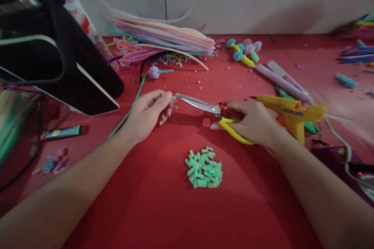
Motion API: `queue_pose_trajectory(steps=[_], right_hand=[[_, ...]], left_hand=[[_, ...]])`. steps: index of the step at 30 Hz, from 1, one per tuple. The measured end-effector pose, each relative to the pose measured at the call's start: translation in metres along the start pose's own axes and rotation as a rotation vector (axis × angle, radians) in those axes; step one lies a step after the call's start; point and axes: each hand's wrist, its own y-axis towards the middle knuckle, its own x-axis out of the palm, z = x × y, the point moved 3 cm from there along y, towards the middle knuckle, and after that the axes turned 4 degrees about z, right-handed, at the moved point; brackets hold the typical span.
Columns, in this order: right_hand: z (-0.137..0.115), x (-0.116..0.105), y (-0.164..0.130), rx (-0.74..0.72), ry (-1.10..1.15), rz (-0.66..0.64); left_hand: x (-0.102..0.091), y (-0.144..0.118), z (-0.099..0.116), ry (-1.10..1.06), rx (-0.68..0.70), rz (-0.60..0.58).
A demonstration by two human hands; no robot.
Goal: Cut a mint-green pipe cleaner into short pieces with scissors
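- The person's left hand [149,113] pinches the end of a long green pipe cleaner [128,111] between thumb and fingertips; the stem trails back under the hand and away toward the upper left of the red table [263,202].
- The right hand [251,122] grips yellow-handled scissors [217,114], fingers through the loops. The blades look nearly closed, their tips at the short green stub that pokes out past the left fingertips.
- Just in front of both hands, toward the person, lies a small heap of short green cut pieces [204,172], all of much the same length.
- To cut well, the stub should stick out by the same length as those pieces, the blades should cross it squarely, and the left fingertips should stay clear of the edges.
- A yellow glue gun [292,114] lies just behind the right hand, its nozzle pointing left.
- A stack of pastel pipe cleaners [163,39] lies at the back of the table, well apart from the hands.
- A black tablet stand [58,62] leans at the left.
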Motion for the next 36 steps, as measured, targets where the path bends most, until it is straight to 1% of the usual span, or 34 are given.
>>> queue_pose_trajectory(steps=[6,13,23,31,36], right_hand=[[-0.0006,0.0004,0.0011,0.017,-0.003,-0.022],[0.0,0.0006,0.002,0.054,-0.005,-0.014],[-0.0008,-0.002,-0.0001,0.002,0.016,-0.022],[-0.0007,-0.0005,0.0024,0.059,-0.047,-0.036],[-0.0002,-0.0022,0.0015,0.04,-0.023,-0.014]], left_hand=[[0.0013,-0.0007,0.0009,-0.028,-0.011,-0.003],[0.0012,-0.0006,0.0009,-0.034,-0.006,-0.008],[0.0007,0.0001,-0.0008,-0.012,-0.005,0.004],[0.0001,0.0001,-0.0008,-0.026,0.002,-0.011],[-0.0005,-0.0006,-0.0009,0.007,0.015,-0.006]])
